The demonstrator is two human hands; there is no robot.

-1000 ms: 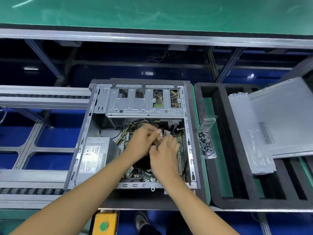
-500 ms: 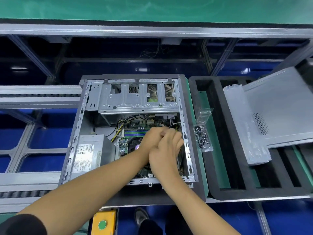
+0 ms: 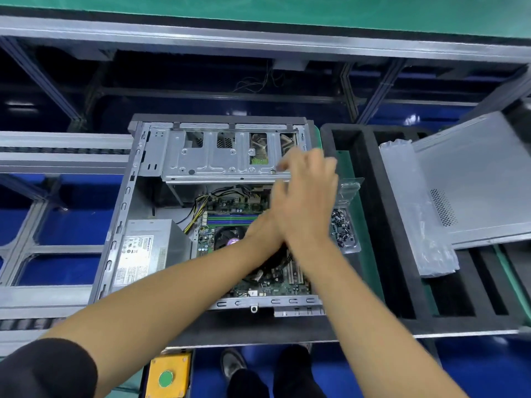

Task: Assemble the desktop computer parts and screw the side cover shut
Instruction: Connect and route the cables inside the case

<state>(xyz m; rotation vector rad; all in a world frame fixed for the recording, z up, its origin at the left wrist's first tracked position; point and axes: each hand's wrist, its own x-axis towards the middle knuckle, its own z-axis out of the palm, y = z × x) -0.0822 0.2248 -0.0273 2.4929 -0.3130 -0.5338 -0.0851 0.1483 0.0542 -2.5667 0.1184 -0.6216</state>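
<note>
1. The open computer case point(image 3: 120, 225) lies flat on the bench before the person.
2. The left hand point(image 3: 260, 234) is inside it, mostly hidden; its grip cannot be told.
3. The right hand point(image 3: 306, 202) is blurred above it, fingers spread, holding nothing.
4. The side cover point(image 3: 474, 179) leans in the black tray point(image 3: 373, 225) at the right.

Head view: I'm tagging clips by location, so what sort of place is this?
Probably a factory assembly line for electronics. An open computer case lies on a black pallet over metal conveyor rails, beside a black foam tray that holds a side cover and a small box of screws.
</note>
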